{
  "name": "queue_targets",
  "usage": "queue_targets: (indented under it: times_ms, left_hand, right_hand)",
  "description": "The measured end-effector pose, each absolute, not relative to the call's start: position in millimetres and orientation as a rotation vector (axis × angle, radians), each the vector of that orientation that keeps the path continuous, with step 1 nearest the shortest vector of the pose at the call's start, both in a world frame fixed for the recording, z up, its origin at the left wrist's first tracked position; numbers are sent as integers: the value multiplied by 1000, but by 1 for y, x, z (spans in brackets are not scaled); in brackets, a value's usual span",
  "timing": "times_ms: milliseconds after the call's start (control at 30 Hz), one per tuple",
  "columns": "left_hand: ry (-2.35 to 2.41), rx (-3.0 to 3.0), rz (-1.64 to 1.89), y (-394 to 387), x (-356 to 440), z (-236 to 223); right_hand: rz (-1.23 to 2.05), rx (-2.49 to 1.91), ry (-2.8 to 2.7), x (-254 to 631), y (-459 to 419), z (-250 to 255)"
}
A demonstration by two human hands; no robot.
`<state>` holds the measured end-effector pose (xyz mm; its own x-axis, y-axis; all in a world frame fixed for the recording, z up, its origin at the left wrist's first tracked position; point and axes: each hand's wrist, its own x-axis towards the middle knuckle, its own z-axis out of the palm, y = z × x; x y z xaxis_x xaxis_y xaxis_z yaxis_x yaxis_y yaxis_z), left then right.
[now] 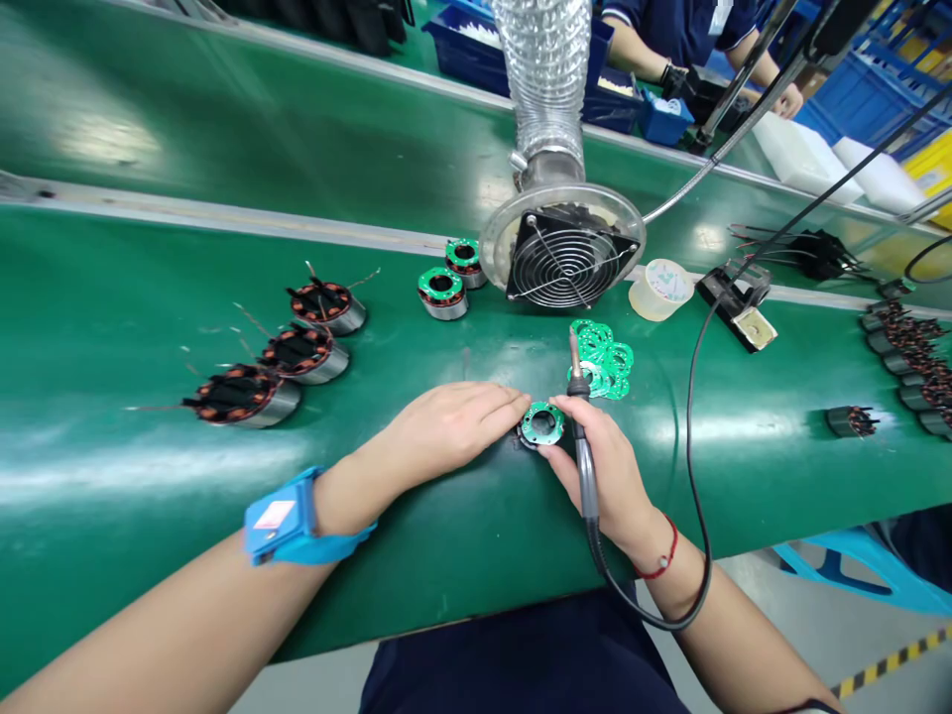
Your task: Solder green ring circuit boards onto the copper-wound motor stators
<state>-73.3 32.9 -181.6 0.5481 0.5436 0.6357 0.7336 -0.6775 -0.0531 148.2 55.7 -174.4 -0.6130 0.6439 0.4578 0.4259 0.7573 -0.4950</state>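
A small motor stator with a green ring-shaped circuit board [543, 440] on top sits on the green bench between my hands. My left hand [465, 421] has its fingers together, their tips pressed to the stator's left side. From the other side, the thumb and forefinger of my right hand [608, 471] touch the stator. That same hand also holds a soldering iron [586, 466], its tip pointing away from me. Just beyond the iron lies a loose pile of green circuit boards [611, 359].
Two board-topped stators [444, 305] stand farther back, and three larger wound stators [257, 405] at left. An extractor fan [569, 260] hangs overhead. Behind it are a tape roll [661, 290] and an iron stand [744, 307]. The iron's cable [691, 446] loops over my right forearm. A co-worker [676, 40] sits opposite.
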Motion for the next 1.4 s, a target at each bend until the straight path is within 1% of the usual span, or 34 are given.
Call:
queue_targets:
  times_ms: [133, 233, 300, 400, 467, 533, 600, 667, 833, 900, 1100, 1167, 1267, 1400]
  left_hand:
    - [-1128, -2524, -908, 35, -72, -185]
    - [-1393, -2623, -1081, 36, -68, -183]
    - [-1748, -2729, -1194, 38, -65, -178]
    - [-2455, -2804, -1299, 43, -60, -170]
    - [-2857, -2709, -1413, 44, -56, -168]
    - [-3034, -2489, -1647, 42, -52, -168]
    - [-2946, -2304, -1874, 36, -48, -171]
    - [-2781, -2266, -1955, 29, -45, -175]
    - [-2642, -2351, -1942, 14, -39, -182]
    - [-2580, -2375, -1977, 13, -38, -181]
    - [-2403, -2538, -1923, 15, -40, -180]
    - [-2309, -2601, -1828, 15, -43, -180]
    - [-2199, -2576, -1555, 13, -46, -180]
    - [-1626, -2591, -1062, 13, -47, -178]
  right_hand:
    - [424, -792, -2320, 148, 56, -175]
    - [414, -780, -2320, 148, 56, -175]
    - [407, -768, -2329, 147, 56, -176]
    - [408, -757, -2354, 146, 56, -175]
    - [410, -749, -2349, 146, 56, -174]
    - [412, -755, -2318, 147, 56, -174]
    - [409, -785, -2280, 148, 57, -175]
    - [401, -824, -2261, 149, 58, -176]
    - [382, -880, -2253, 150, 58, -176]
    - [391, -885, -2250, 150, 58, -176]
    - [433, -840, -2264, 149, 57, -176]
    - [428, -841, -2265, 149, 57, -176]
    - [418, -879, -2232, 150, 58, -176]
    - [402, -938, -2157, 151, 60, -177]
